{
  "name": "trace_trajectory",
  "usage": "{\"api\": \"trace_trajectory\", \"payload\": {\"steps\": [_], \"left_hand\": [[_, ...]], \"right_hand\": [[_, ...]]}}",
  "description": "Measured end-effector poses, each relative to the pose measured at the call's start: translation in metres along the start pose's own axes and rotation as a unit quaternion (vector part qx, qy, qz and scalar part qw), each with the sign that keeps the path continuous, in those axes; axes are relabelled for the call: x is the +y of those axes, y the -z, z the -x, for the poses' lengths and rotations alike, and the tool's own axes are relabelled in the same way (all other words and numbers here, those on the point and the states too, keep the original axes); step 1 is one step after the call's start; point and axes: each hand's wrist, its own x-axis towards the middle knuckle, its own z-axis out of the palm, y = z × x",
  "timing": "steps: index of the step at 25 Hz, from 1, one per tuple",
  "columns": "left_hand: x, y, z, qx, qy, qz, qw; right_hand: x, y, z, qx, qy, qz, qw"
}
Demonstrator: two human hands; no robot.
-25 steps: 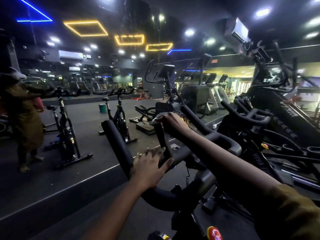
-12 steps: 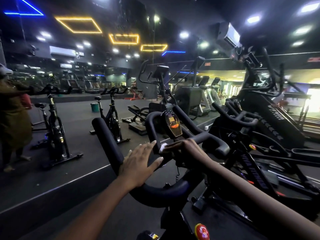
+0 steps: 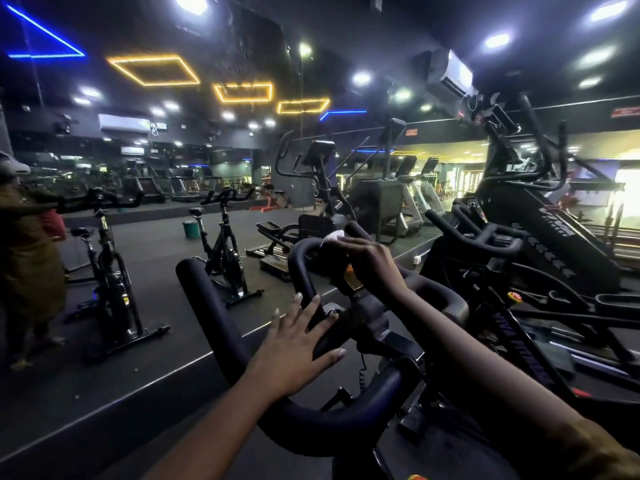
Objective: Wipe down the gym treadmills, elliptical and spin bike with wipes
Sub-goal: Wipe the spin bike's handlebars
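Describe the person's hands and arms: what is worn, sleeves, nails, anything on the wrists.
Both hands are bare: no gloves, rings or watch show. The left hand has fairly long, pale nails, and its arm is uncovered down to the frame's edge. The right hand also leads into an uncovered arm; a brownish-olive fabric sleeve starts near the lower right corner.

Dim gym, glaring ceiling spotlights, neon strips, bright right doorway, wide-angle edge bending
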Motion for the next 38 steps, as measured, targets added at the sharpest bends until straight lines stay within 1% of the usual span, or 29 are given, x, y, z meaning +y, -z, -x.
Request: {"api": "trace_trajectory", "payload": {"steps": [3,5,6,7,8,9,10,11,12,13,14,15,17,18,22,24,26,28,31,32,35,38], "left_hand": [[0.001,0.0,0.0,0.005,0.001,0.003,1.0],[0.002,-0.001,0.0,0.007,0.007,0.001,1.0],[0.002,-0.002,-0.001,0.006,0.01,-0.003,1.0],[0.002,-0.003,-0.001,0.006,0.013,-0.005,1.0],[0.002,-0.004,-0.001,0.007,0.015,-0.004,1.0],[0.002,-0.005,-0.002,0.009,0.013,0.0,1.0],[0.002,-0.006,-0.002,0.009,0.011,0.007,1.0],[0.002,-0.006,-0.002,0.007,0.008,0.016,1.0],[0.002,-0.006,-0.002,0.008,0.008,0.025,1.0],[0.001,-0.006,-0.001,0.009,0.008,0.034,0.999],[0.001,-0.004,-0.001,0.009,0.008,0.038,0.999],[0.001,-0.003,-0.001,0.01,0.007,0.04,0.999],[0.002,-0.004,-0.001,0.013,0.008,0.039,0.999],[0.003,-0.004,-0.002,0.014,0.008,0.033,0.999],[0.003,-0.004,-0.003,0.02,0.003,0.022,1.0],[0.003,-0.004,-0.002,0.02,0.001,0.027,0.999],[0.001,-0.004,-0.003,0.017,-0.001,0.025,1.0],[0.002,-0.002,-0.003,0.004,0.003,0.024,1.0],[0.004,0.002,-0.001,-0.012,0.013,0.03,0.999],[0.005,0.003,0.0,-0.013,0.014,0.034,0.999],[0.004,0.0,0.001,-0.003,0.01,0.033,0.999],[0.003,0.0,-0.001,-0.013,0.016,0.027,0.999]], "right_hand": [[-0.001,0.003,0.051,-0.014,-0.004,-0.063,0.998],[0.002,0.009,0.077,-0.039,-0.004,-0.081,0.996],[0.007,0.011,0.084,-0.035,-0.006,-0.064,0.997],[0.01,0.013,0.084,-0.033,-0.031,-0.075,0.996],[0.013,0.014,0.079,-0.018,-0.054,-0.072,0.996],[0.014,0.013,0.067,0.015,-0.073,-0.069,0.995],[0.011,0.009,0.052,0.041,-0.065,-0.056,0.995],[0.005,0.007,0.035,0.046,-0.047,-0.072,0.995],[-0.002,0.003,0.019,0.034,-0.019,-0.084,0.996],[-0.006,-0.002,0.007,0.014,-0.002,-0.084,0.996],[-0.008,-0.006,-0.001,0.011,0.005,-0.078,0.997],[-0.01,-0.008,-0.003,0.028,-0.015,-0.077,0.997],[-0.004,-0.01,0.004,0.072,-0.082,-0.088,0.99],[0.0,-0.012,0.013,0.086,-0.097,-0.084,0.988],[0.006,-0.017,0.046,0.057,-0.11,-0.08,0.989],[0.004,-0.015,0.056,0.044,-0.153,-0.089,0.983],[-0.004,-0.009,0.059,0.002,-0.175,-0.118,0.978],[-0.013,-0.004,0.052,-0.008,-0.138,-0.095,0.986],[-0.012,0.005,0.024,0.085,-0.108,-0.084,0.987],[-0.012,0.007,0.014,0.097,-0.092,-0.073,0.988],[-0.008,0.001,0.009,0.062,-0.051,-0.044,0.996],[-0.002,-0.005,0.032,0.061,-0.083,-0.045,0.994]]}}
